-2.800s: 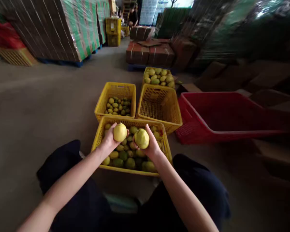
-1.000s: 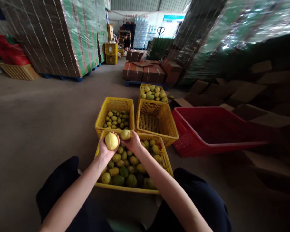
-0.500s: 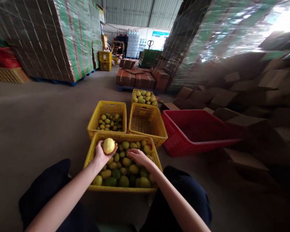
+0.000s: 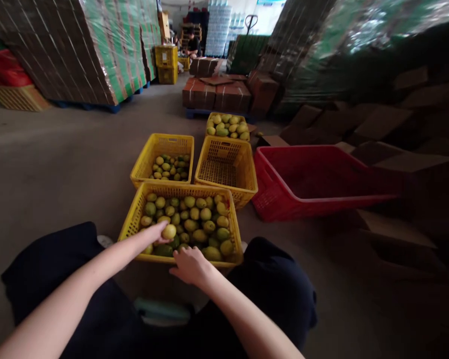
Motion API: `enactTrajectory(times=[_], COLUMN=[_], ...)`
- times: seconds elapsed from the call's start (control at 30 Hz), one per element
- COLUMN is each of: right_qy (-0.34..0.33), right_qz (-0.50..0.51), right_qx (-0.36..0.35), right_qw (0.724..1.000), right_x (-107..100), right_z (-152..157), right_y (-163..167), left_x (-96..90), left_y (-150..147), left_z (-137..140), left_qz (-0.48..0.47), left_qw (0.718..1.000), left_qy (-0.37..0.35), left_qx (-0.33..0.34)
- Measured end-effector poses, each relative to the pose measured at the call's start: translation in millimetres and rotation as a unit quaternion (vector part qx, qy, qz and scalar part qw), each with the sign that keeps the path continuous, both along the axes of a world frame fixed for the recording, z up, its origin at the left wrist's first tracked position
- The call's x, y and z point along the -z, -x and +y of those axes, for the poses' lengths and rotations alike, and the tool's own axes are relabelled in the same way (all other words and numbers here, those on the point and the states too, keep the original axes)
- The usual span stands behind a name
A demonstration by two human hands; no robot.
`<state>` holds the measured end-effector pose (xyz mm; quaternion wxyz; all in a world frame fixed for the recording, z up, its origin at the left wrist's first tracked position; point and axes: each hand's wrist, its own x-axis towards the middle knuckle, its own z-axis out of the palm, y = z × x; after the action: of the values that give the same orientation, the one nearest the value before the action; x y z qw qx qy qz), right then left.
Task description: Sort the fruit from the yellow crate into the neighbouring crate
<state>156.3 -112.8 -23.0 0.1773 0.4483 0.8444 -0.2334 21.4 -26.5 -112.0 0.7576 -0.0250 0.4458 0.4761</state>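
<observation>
My left hand [image 4: 159, 233] is closed around a pale yellow, lemon-like fruit [image 4: 168, 231], low over the left part of the near yellow crate [image 4: 238, 234]. That crate holds many round to oval fruits [image 4: 194, 214], from yellow to dark green. At the crate's near rim is my right hand [image 4: 193, 266], palm down with the thumb apart from the fingers. Its fingertips reach over the rim beside the nearest fruits; no fruit shows in it, though the underside is hidden.
Behind stand a yellow crate [image 4: 135, 168] part filled with smaller-looking fruits, a bare-bottomed yellow crate [image 4: 226, 185] and a filled crate [image 4: 210, 117]. A red bin [image 4: 273, 199] and cardboard [image 4: 396, 229] lie right. Wrapped pallet stacks [image 4: 115, 50] flank the aisle; a person [image 4: 193, 44] sits far back.
My left hand has lowered towards the fruits, still holding the yellow fruit, its palm no longer turned up. My right hand has moved from over the fruits to the near rim. The view tilts further down.
</observation>
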Motion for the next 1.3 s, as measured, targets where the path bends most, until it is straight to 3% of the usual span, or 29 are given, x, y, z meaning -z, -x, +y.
enactTrajectory(times=[0.1, 0.2, 0.3, 0.4, 0.57, 0.63, 0.7, 0.8, 0.93, 1.1, 1.2, 1.3], right_qy=[-0.011, -0.027, -0.040, -0.047, -0.031, -0.017, -0.006, -0.012, 0.010, 0.069, 0.055, 0.050], right_qz=[0.012, 0.008, 0.002, 0.007, 0.047, 0.071, 0.082, 0.069, 0.061, 0.081, 0.055, 0.010], right_qx=[-0.003, 0.031, 0.063, 0.065, 0.041, 0.035, 0.030, 0.032, 0.029, 0.037, 0.050, 0.057], right_qw=[1.000, 0.999, 0.997, 0.997, 0.998, 0.997, 0.996, 0.997, 0.998, 0.994, 0.996, 0.997], right_x=[0.5, 3.6, 4.7, 3.0, 4.9, 8.5, 12.2, 14.9, 8.5, -3.0, -6.4, -8.9], right_z=[2.1, 8.8, 14.7, 15.8, 4.7, -0.3, -3.3, -3.3, 2.2, 11.9, 16.8, 21.2], right_y=[-0.3, -4.3, -8.1, -8.3, -4.2, -3.4, -3.0, -1.2, 4.9, 8.0, 2.7, -4.6], left_x=[-39.3, -81.4, -95.6, -67.0, 27.4, 57.2, 76.6, 89.0, 85.2, 76.4, 76.8, 77.8], left_y=[-47.3, -92.9, -116.5, -105.8, -40.9, -16.5, 1.3, 12.3, -7.5, -71.0, -101.9, -115.8], left_z=[74.4, 150.6, 183.5, 160.3, 71.3, 41.7, 20.7, 8.2, 34.4, 108.3, 138.4, 151.3], left_qz=[0.082, 0.143, 0.240, 0.302, 0.402, 0.442, 0.479, 0.538, 0.596, 0.622, 0.622, 0.631], left_qw=[0.994, 0.984, 0.951, 0.919, 0.863, 0.839, 0.814, 0.767, 0.695, 0.607, 0.547, 0.474], left_qy=[0.013, -0.047, -0.140, -0.161, -0.122, -0.101, -0.091, -0.104, -0.175, -0.298, -0.329, -0.339], left_qx=[0.068, 0.098, 0.139, 0.197, 0.281, 0.301, 0.316, 0.335, 0.362, 0.396, 0.453, 0.512])
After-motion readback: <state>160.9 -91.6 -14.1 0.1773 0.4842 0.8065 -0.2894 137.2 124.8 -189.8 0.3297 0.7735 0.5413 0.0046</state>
